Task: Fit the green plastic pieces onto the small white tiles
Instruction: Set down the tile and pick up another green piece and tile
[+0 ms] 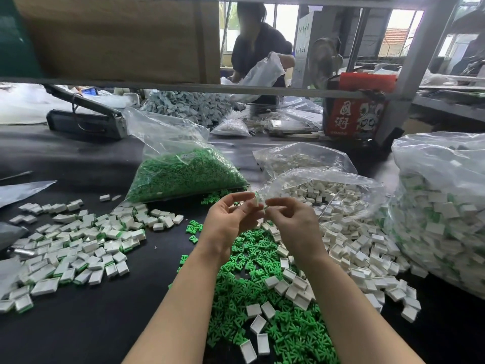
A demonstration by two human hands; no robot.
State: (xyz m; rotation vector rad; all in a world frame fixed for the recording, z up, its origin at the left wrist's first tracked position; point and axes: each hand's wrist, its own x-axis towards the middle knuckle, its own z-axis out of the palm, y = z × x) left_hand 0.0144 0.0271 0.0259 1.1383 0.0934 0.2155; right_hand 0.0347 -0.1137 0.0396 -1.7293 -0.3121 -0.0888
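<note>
A small white tile (256,201) sits pinched at the fingertips of the left hand (231,219), raised above the table (105,311); it is blurred and partly covered by the fingers, so whether a green piece is already seated in it cannot be told. The right hand (294,222) meets it from the other side, its thumb and forefinger curled together right against the tile, and what they pinch, if anything, is too small and smeared to make out. Directly below both hands and along the forearms lies a loose heap of green plastic pieces (262,298), with open white tiles (341,245) scattered over and to the right of it. Beyond the left hand stands a clear bag of green pieces (183,174); beyond the right hand a clear bag of white tiles (328,190) lies open, its contents dimmed by the plastic. Far out past the right hand a large bag (441,219) holds white tiles with green edges and is cut off by the frame edge. Out to the left of the left hand spreads a pile of tiles showing green rims (78,245), also running out of view. Across the table another person (259,48) handles a white plastic bag, partly hidden behind a shelf rail (183,88).
</note>
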